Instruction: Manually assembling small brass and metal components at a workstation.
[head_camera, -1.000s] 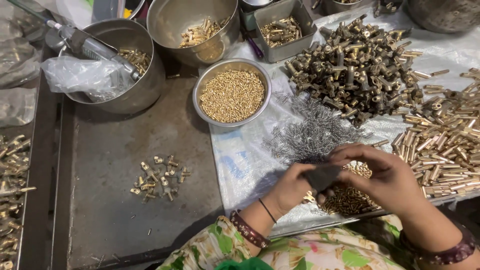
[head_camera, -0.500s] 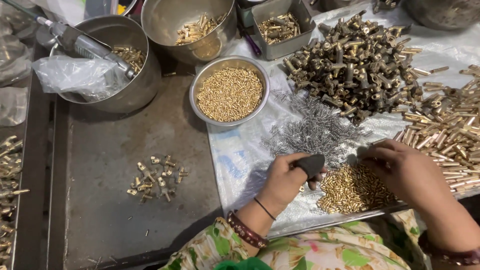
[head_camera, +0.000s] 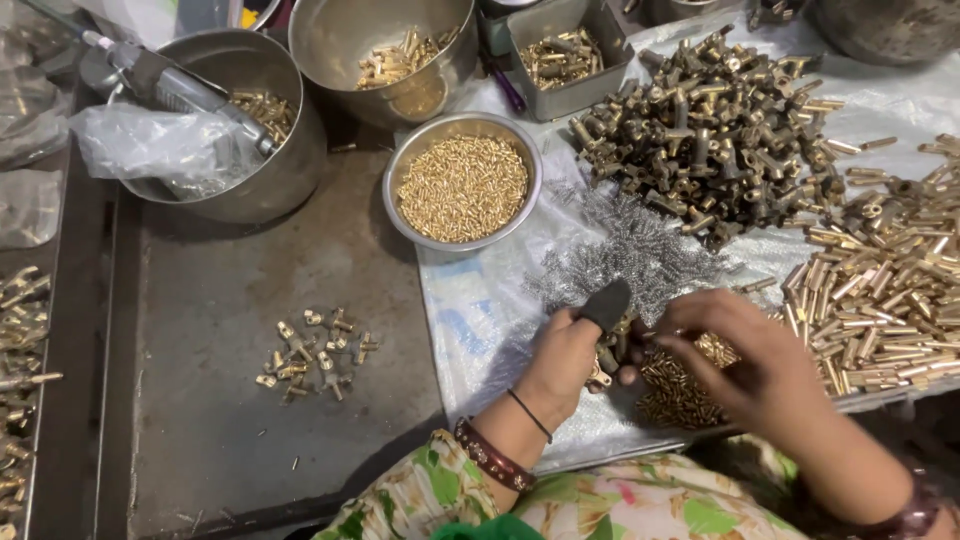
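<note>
Illumination is even and moderately bright, arriving from above. Shadows under the steel bowl (head_camera: 463, 130) and both hands are soft. Mild glare marks the plastic sheet (head_camera: 480, 310) and brass parts. Focus is sharp centrally; edges show slight wide-angle distortion.

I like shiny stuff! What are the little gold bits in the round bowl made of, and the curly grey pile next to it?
The small pins look like brass: yellow-gold with a bright metal shine. Their bowl looks like steel, silvery and dull-polished. The grey pile seems to be thin steel wire springs, pale grey and coiled, though they are too tiny to be sure.
</note>
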